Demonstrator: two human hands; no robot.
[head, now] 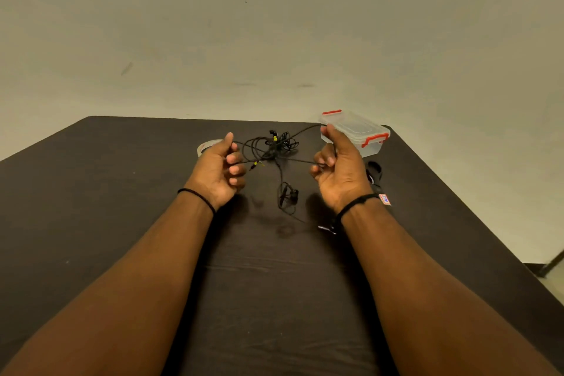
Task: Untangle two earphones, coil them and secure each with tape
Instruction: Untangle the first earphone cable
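Note:
A knot of black earphone cables [274, 145] with small yellow marks hangs between my two raised hands above the dark table [122, 223]. My left hand [221, 166] pinches cable strands on the left side of the knot. My right hand [338, 166] grips strands on the right, one running up past its thumb. A loop with earbuds [288, 195] dangles below the knot, just over the table. A tape roll [206, 146] lies partly hidden behind my left hand.
A clear plastic box [358, 130] with red clips stands at the back right, behind my right hand. A dark object [374, 172] lies on the table by my right wrist. The table ends at a pale wall.

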